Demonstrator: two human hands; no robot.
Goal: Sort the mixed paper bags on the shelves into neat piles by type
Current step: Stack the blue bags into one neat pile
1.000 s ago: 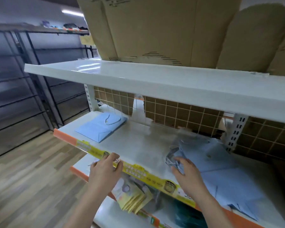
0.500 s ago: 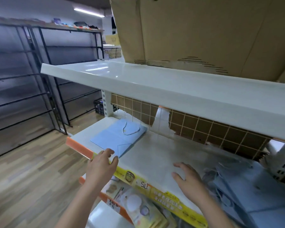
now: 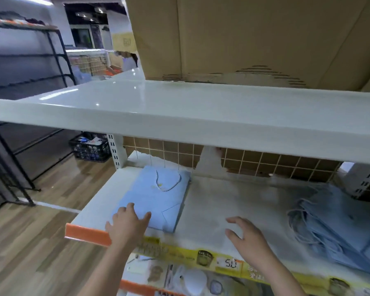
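1. The step in hand, as I judge it, is tidying the left-hand pile: a flat light-blue paper bag (image 3: 156, 197) lies on the middle shelf (image 3: 218, 201) near its left end, cord handle toward the back, and I am squaring it up there.

2. My left hand (image 3: 127, 226) rests on the near corner of that bag. Its fingers (image 3: 128, 210) are extended and a little spread, pressing flat on the paper; nothing is pinched or curled round.

3. My right hand (image 3: 247, 237) is over the bare middle of the shelf, well apart from both piles. Its fingers (image 3: 233, 220) are spread and slightly bent, holding nothing. I cannot tell whether the palm touches the shelf or hovers just above it.

4. At the right end lies a loose heap of blue bags (image 3: 338, 229), overlapping and askew, cords trailing toward the middle. That is the unsorted part.

5. The next move, I judge, calls for the right hand to reach across to the heap, take one matching bag and lay it square on the left pile, while the left keeps that pile from sliding toward the front edge.
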